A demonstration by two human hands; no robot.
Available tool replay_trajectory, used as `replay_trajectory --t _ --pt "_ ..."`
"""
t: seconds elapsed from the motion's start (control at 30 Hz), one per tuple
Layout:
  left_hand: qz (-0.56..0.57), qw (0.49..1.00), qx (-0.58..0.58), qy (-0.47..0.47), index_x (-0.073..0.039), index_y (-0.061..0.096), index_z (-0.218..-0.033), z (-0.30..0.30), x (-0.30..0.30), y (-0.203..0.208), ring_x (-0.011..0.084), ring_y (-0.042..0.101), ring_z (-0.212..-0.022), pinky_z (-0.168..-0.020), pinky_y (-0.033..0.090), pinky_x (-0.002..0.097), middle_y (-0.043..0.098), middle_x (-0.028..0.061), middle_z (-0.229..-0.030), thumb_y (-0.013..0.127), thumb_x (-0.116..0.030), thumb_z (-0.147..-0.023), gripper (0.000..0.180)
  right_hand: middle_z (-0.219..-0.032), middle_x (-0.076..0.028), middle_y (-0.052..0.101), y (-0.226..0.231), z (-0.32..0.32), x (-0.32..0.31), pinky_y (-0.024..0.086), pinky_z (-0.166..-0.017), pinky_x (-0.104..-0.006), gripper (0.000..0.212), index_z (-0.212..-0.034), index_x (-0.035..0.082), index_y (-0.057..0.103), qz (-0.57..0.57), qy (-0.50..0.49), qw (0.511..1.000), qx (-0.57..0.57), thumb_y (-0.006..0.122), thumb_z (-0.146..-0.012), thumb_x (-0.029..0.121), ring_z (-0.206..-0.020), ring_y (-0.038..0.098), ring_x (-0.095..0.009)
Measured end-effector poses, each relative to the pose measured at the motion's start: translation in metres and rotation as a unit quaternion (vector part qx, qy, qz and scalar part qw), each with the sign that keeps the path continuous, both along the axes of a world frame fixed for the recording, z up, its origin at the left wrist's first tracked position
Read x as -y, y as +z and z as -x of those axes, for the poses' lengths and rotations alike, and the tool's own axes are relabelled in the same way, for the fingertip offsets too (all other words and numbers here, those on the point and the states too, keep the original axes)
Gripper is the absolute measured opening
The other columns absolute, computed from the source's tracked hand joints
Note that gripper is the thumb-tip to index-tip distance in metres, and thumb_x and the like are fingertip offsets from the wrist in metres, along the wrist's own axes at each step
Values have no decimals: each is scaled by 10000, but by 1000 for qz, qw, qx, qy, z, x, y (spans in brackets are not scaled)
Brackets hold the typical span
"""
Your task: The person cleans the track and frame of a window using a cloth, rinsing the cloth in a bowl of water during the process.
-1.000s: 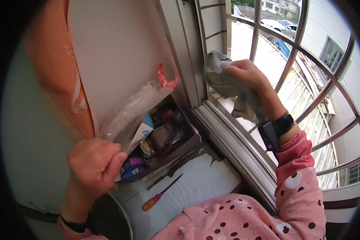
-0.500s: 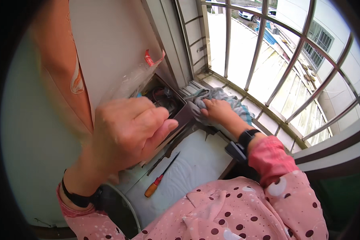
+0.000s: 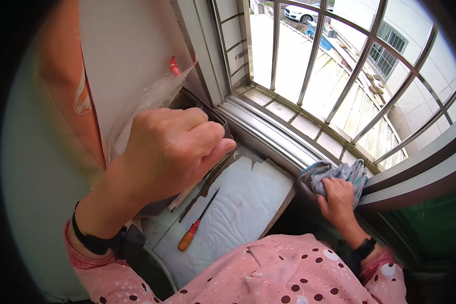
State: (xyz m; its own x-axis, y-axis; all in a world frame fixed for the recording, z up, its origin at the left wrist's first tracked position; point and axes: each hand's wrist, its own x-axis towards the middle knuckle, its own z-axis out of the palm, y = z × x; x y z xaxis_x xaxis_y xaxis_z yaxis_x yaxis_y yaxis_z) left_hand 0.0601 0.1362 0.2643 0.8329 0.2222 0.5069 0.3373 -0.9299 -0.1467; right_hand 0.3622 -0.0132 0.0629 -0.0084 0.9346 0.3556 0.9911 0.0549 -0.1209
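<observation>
My right hand [image 3: 338,201] grips a crumpled grey and blue-green cloth [image 3: 316,175] on the right part of the window sill track [image 3: 273,129], by the sliding sash. Raised in front of an open box [image 3: 215,112], my left hand [image 3: 180,144] is closed in a fist. Its palm side is turned away, so anything inside it is hidden. Below it, a screwdriver [image 3: 190,237] with an orange and red handle lies on a white-covered tabletop [image 3: 248,202].
Metal window bars [image 3: 311,55] stand beyond the sill. A clear plastic bag [image 3: 154,96] with a red edge leans by the box. An orange curtain [image 3: 66,76] hangs at left. The dark-framed sash [image 3: 415,187] is at right, and a round dark container [image 3: 154,273] sits below my left wrist.
My right hand has slid the cloth along the sill from the corner by the box toward the right and nearer me. The left fist stays about where it was; the view has shifted slightly.
</observation>
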Motion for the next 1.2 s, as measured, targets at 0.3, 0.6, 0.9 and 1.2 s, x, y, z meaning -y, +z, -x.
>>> replay_trajectory --t 0.3,0.6,0.9,1.2 --pt "2 999 9 54 -77 554 -713 27 -1 -3 212 470 -456 -403 338 321 446 33 -556 721 -118 -666 179 -946 -114 530 -21 99 -196 380 -766 -373 415 -1011 77 558 48 61 997 -21 692 -656 247 -938 507 -268" --pt "52 994 -37 84 -52 563 -732 32 20 -1 239 503 -499 -448 376 347 494 51 -584 713 -91 -661 170 -1073 -143 546 -23 137 -286 435 -805 -433 419 -1095 90 561 68 67 994 -62 642 -744 303 -1018 526 -299" --pt "39 997 -32 -51 -62 576 -725 -35 19 -8 227 513 -506 -455 388 325 532 51 -616 710 -76 -662 149 -873 -104 546 -33 43 -114 459 -690 -376 438 -1019 71 586 -10 12 999 -33 692 -682 330 -837 553 -262" --pt "24 986 -118 -115 -98 560 -693 -89 42 -37 221 522 -505 -473 421 337 475 27 -578 706 -163 -684 161 -736 -144 591 -29 -10 -15 481 -628 -394 292 -742 38 625 -68 -161 982 -74 638 -722 329 -715 596 -294"
